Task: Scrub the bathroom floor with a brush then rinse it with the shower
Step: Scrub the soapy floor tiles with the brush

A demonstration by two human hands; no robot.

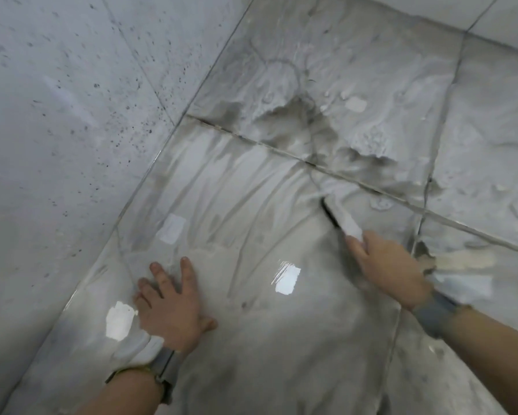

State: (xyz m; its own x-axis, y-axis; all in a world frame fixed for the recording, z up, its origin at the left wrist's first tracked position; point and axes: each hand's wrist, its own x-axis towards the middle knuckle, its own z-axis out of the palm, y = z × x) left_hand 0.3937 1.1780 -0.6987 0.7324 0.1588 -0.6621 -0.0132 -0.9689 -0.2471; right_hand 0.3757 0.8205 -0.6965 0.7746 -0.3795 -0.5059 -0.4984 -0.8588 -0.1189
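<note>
A wet grey tiled floor fills the view, covered in soapy, dirty water with foam patches further away. My right hand grips the handle of a white brush. The brush is blurred, and its head points away from me onto the tiles near a grout line. My left hand presses flat on the floor with its fingers spread, close to the wall. No shower head is in view.
A white tiled wall speckled with dark spots runs along the left and meets the floor on a diagonal. Another wall closes the far right corner. Dark grout lines cross the floor.
</note>
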